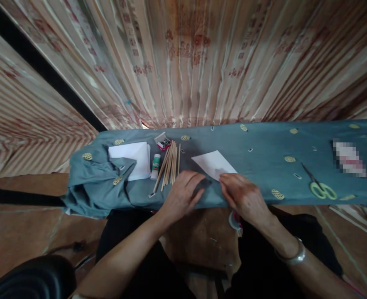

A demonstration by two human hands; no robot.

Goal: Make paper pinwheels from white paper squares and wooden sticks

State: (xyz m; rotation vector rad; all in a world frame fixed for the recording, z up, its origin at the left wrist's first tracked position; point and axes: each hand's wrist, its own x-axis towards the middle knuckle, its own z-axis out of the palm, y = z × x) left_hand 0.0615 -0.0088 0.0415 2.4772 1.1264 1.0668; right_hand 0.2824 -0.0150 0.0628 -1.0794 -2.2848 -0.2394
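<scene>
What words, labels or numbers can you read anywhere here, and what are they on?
None can be read.
Red printed characters on the striped curtain: too blurred.
White glue stick with green cap: label too small.
Small red and white box: print too small.
Item at the right on the blue-grey cloth: pixelated.

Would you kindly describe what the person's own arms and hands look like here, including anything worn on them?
Both forearms are bare, with no sleeves visible along them. The left hand carries no ring, glove or band that can be seen. The right hand is also ungloved, and a smooth silver bangle circles the right wrist. No watch or other markings can be seen.
</scene>
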